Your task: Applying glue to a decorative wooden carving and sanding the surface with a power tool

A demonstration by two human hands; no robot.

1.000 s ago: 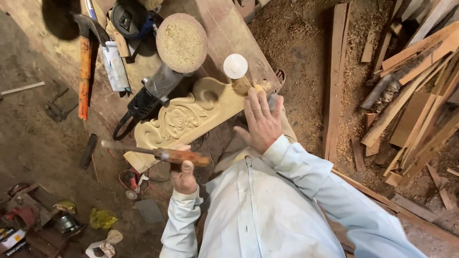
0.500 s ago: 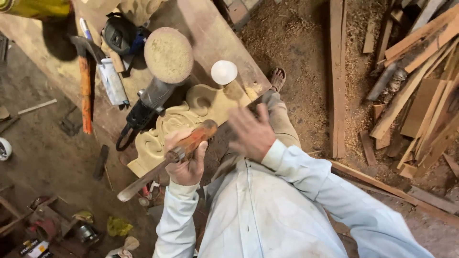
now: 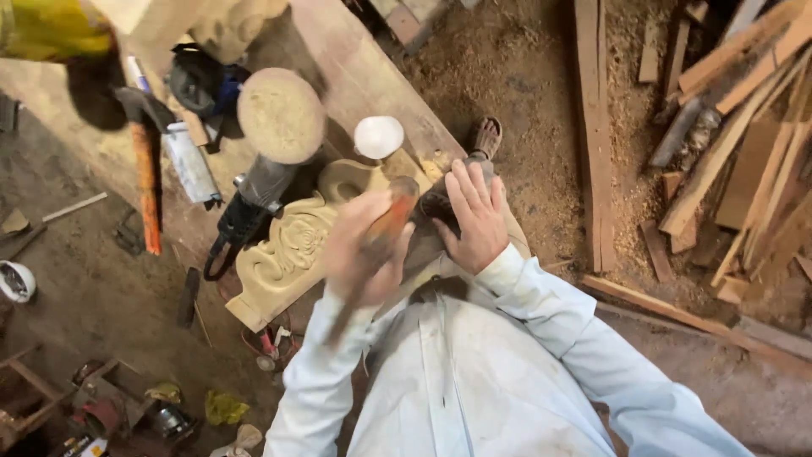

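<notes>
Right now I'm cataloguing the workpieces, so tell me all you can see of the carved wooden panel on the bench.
The carved wooden panel is pale, unfinished wood, cut with scrolls and a flower in relief, its outline curved. It lies flat and slantwise on the plank workbench, one corner overhanging the edge. An angle grinder lies across its upper part. The left hand, its grip on a wooden-handled chisel, is above its near end.

Showing pale, bare carved wood, matt and bumpy. Lying on a rough, dusty wooden table. Gripping an orange wooden handle, smooth and a bit shiny. Wearing soft white cloth sleeves. Covering the floor with fluffy sawdust.
</notes>
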